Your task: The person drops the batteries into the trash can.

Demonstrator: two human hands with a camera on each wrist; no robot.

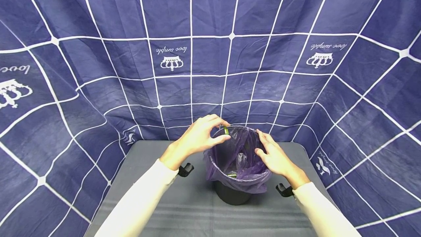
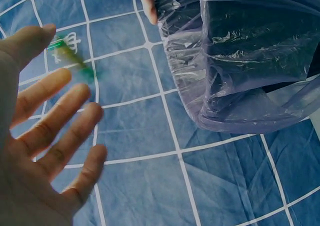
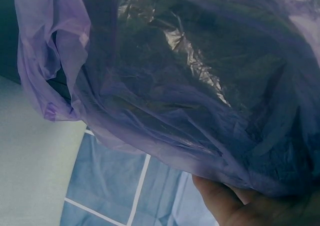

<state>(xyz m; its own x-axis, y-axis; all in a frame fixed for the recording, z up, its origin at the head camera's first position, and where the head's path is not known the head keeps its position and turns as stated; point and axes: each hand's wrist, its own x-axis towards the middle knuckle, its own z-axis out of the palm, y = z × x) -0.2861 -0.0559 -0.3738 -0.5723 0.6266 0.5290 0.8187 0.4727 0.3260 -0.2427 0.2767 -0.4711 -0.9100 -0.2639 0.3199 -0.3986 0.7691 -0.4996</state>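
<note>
A small green-and-yellow stick-shaped item (image 1: 226, 130), blurred in the left wrist view, hangs in the air by my left hand's (image 1: 200, 132) thumb and fingertips. Those fingers are spread apart, and a gap shows between them and the item (image 2: 75, 58). Below it stands a dark round bin (image 1: 233, 196), lined with a translucent purple plastic bag (image 1: 243, 184) folded over the rim. On the bin's right side, my right hand (image 1: 274, 156) rests at the bagged rim with fairly straight fingers; the bag partly hides them in the right wrist view.
Inside the bin lie another small green-yellow item (image 1: 231, 175) and a crumpled clear piece of plastic (image 1: 241, 158). The bin stands on a grey surface (image 1: 158, 200). Blue cloth (image 1: 210, 57) with white grid lines hangs behind and at both sides.
</note>
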